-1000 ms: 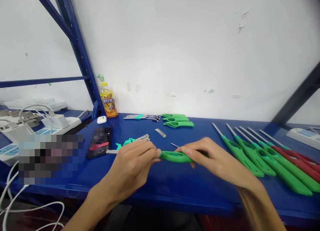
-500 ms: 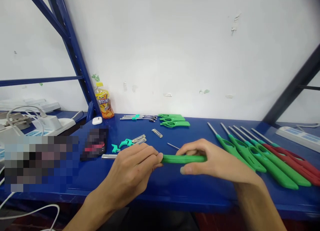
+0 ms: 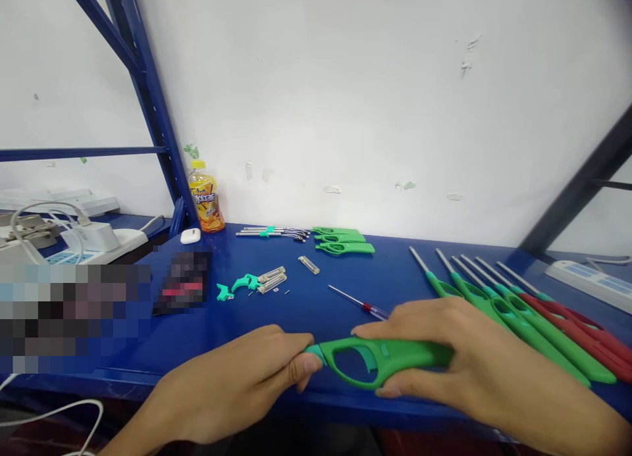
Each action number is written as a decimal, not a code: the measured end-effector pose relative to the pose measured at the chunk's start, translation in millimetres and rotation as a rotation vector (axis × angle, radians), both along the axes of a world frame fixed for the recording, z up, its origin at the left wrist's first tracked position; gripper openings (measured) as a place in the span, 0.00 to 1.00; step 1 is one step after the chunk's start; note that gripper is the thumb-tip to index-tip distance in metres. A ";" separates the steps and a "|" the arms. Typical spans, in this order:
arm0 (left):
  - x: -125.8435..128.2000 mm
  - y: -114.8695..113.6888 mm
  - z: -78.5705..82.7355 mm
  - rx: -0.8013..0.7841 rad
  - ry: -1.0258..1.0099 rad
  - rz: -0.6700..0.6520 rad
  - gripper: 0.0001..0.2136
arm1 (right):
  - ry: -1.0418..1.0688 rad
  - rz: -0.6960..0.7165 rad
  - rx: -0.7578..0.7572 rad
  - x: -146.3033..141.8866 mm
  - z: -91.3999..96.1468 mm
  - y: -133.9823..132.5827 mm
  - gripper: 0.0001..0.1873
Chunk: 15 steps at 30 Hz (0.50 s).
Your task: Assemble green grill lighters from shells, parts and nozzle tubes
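A green long-neck lighter [image 3: 409, 353] with a loop and teal trigger lies across both my hands, broad side up, above the table's front part. My left hand [image 3: 241, 387] pinches its teal collar; the metal tube is hidden by that hand. My right hand [image 3: 459, 354] wraps round the handle's other end, thumb below and fingers above. Just behind the right fingers lies a screwdriver [image 3: 368, 306] with a red and clear handle. Further left rest small teal plastic parts [image 3: 243, 283] and clear fuel tanks [image 3: 272, 279], with one tank [image 3: 309, 266] apart.
Several green and red lighters [image 3: 553, 311] lie at the right. At the back are metal tubes with wires [image 3: 274, 232] and green handle shells [image 3: 345, 247]. A drink bottle [image 3: 205, 199], a white case [image 3: 190, 235], a blurred dark object [image 3: 182, 281] and power strips [image 3: 587, 281] flank the blue table [image 3: 276, 318].
The lighter has turned from its narrow edge to its broad side, showing loop and trigger. Both hands have come lower and nearer, and the screwdriver's handle now shows.
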<state>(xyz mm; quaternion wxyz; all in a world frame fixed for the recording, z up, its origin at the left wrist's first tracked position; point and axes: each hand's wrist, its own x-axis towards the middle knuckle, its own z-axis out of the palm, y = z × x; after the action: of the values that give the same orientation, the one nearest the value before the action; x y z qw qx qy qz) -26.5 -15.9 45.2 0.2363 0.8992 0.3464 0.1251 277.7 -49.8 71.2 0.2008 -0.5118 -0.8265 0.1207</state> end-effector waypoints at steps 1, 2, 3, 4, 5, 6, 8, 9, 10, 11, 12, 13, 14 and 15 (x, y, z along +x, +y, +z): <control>2.0 -1.1 1.6 0.020 0.004 -0.004 0.18 | 0.004 0.006 -0.008 -0.2 1.5 0.6 0.27; 4.2 -2.2 2.5 0.051 0.016 -0.005 0.18 | 0.015 0.016 -0.019 -0.4 3.5 1.5 0.27; 6.6 -3.0 2.7 0.091 0.037 -0.003 0.17 | 0.029 0.028 -0.027 -0.6 5.6 2.8 0.26; 9.1 -3.6 2.1 0.141 0.063 0.001 0.16 | 0.044 0.038 -0.025 -0.4 7.6 4.0 0.25; 12.0 -3.9 1.1 0.197 0.090 0.004 0.14 | 0.055 0.043 -0.013 0.0 9.3 5.2 0.25; 15.0 -3.7 -0.3 0.247 0.117 0.007 0.13 | 0.060 0.041 0.007 0.9 10.4 6.0 0.24; 22.0 -2.5 -3.4 0.290 0.185 0.002 0.11 | 0.051 0.016 0.042 3.3 11.5 5.9 0.24; 25.7 -1.6 -4.9 0.289 0.220 0.001 0.10 | 0.040 -0.002 0.050 4.6 11.5 5.1 0.24; 29.5 -0.7 -6.2 0.283 0.253 0.000 0.10 | 0.031 -0.024 0.056 5.8 11.4 3.9 0.24; 33.2 -0.1 -7.5 0.279 0.282 0.002 0.10 | 0.025 -0.045 0.059 6.7 11.2 2.5 0.24; 36.6 0.3 -8.7 0.282 0.305 0.006 0.10 | 0.023 -0.062 0.059 7.3 11.1 1.3 0.24; 39.7 0.4 -9.9 0.293 0.323 0.008 0.09 | 0.022 -0.073 0.055 7.7 11.1 0.4 0.23; 42.2 0.2 -11.1 0.311 0.338 0.013 0.09 | 0.024 -0.072 0.048 7.8 11.2 0.1 0.23; 44.1 -0.2 -12.0 0.327 0.350 0.020 0.08 | 0.027 -0.063 0.039 7.7 11.2 0.3 0.22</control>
<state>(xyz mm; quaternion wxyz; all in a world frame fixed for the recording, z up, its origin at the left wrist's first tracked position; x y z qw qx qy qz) 17.5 -16.1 33.2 0.0224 0.9301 0.3659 0.0242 285.4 -49.5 82.4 0.2258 -0.5318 -0.8095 0.1050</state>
